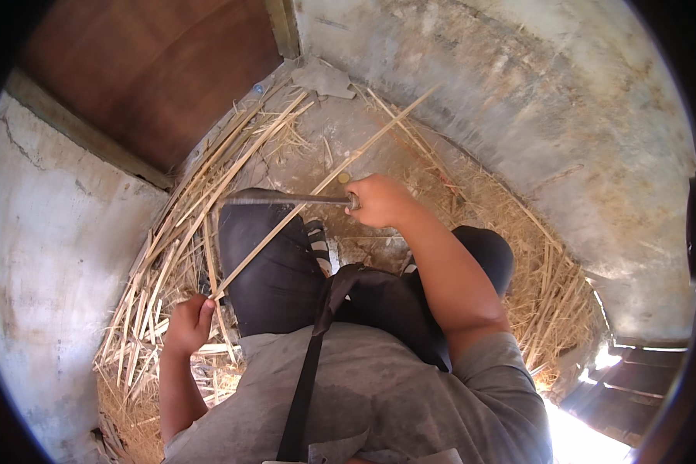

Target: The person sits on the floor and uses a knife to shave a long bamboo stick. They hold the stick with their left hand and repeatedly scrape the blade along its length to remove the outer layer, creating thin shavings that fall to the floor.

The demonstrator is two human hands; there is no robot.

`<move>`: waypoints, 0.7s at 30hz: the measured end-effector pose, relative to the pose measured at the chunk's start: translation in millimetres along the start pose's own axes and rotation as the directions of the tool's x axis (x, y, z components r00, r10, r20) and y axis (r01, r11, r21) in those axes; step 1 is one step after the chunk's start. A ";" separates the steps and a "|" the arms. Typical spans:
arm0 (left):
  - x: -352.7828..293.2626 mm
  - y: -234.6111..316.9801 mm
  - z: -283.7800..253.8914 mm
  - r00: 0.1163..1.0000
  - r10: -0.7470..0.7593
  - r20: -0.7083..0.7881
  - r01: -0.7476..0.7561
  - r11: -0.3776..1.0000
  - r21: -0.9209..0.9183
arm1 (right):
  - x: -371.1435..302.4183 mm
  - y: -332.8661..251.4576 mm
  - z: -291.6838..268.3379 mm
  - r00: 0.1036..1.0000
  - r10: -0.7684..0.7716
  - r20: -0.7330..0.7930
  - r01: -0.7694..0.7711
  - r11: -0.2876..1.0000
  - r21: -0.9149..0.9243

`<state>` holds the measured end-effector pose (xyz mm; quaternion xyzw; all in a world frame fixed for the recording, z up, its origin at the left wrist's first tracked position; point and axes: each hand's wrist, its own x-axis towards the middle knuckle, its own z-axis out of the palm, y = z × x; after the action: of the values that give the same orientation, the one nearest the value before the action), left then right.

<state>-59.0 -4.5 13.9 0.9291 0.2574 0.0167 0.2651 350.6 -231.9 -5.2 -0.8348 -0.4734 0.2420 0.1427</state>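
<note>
My left hand point(187, 323) is closed round the near end of a long, thin bamboo strip point(259, 249). The strip slants up and to the right over my left thigh, its far end reaching toward the right wall. In my right hand point(379, 203) is the handle of a long-bladed knife point(286, 199), its blade pointing left. The blade crosses the strip above my left knee and is slightly blurred; whether it presses on the strip I cannot tell. The fingers of my right hand are wrapped round the handle, which they partly hide.
A heap of split bamboo strips point(158, 263) lies along the left wall. Shavings and more strips point(553, 298) cover the floor at the right. Stained pale walls point(518, 100) stand close on both sides, with a brown door panel point(151, 69) at the far left.
</note>
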 end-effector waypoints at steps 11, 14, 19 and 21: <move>4.1 5.5 -10.8 0.999 -0.035 0.040 0.035 0.999 -0.007 | 4.0 53.7 4.6 0.973 0.180 -0.145 -0.159 0.977 0.141; 6.9 7.8 -16.0 0.997 -0.041 0.058 0.042 0.999 -0.017 | 2.9 23.8 18.5 0.997 0.019 -0.073 -0.016 0.999 0.035; 6.7 6.0 -10.8 0.998 -0.032 0.046 0.033 0.999 -0.013 | 17.0 40.8 15.2 0.964 0.140 0.225 -0.237 0.833 0.499; 4.7 -8.9 -3.5 0.998 -0.037 0.045 0.039 0.997 -0.063 | 12.2 48.7 9.0 0.956 0.237 0.174 -0.293 0.790 0.538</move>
<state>-59.7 6.0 12.0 0.9153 0.2684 -0.0006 0.3004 386.2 -246.2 -38.8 -0.8018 -0.2664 0.4274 0.3216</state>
